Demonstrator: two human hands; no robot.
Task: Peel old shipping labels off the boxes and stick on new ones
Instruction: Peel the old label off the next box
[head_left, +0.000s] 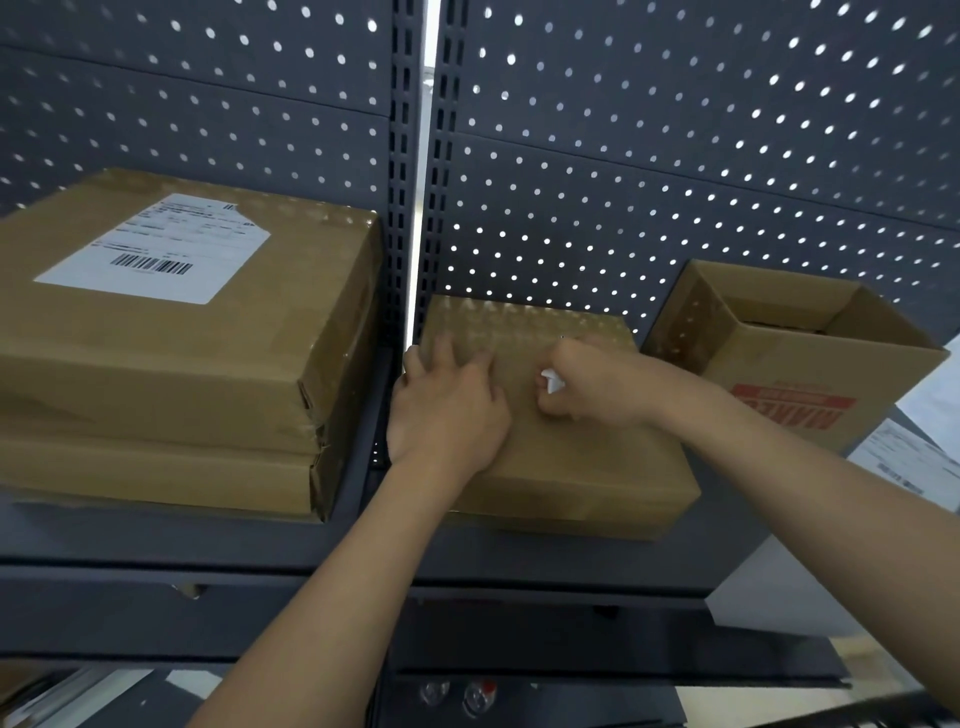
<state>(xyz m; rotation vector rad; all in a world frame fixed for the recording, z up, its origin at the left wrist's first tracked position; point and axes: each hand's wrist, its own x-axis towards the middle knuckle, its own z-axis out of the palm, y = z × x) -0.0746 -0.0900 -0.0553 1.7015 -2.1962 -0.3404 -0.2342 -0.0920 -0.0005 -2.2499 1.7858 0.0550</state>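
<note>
I saw a dark grey metal shelf (156, 540) backed by a dark perforated panel (675, 156). On its left sat a stack of two flat brown cardboard boxes (171, 395), the upper one bearing a white barcoded shipping label (156, 249). White printed sheets (914, 457) lay at the far right. In the middle lay a flat brown taped cardboard box (571, 467). My left hand (447, 410) pressed flat on it with fingers spread, and my right hand (592, 384) pinched a crumpled white label scrap (551, 382) at its top. Just beside it stood an open brown cardboard carton with red print (779, 364); I could not make out its contents.

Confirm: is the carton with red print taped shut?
No, the carton with red print stands open at the top, its inside showing.
</note>
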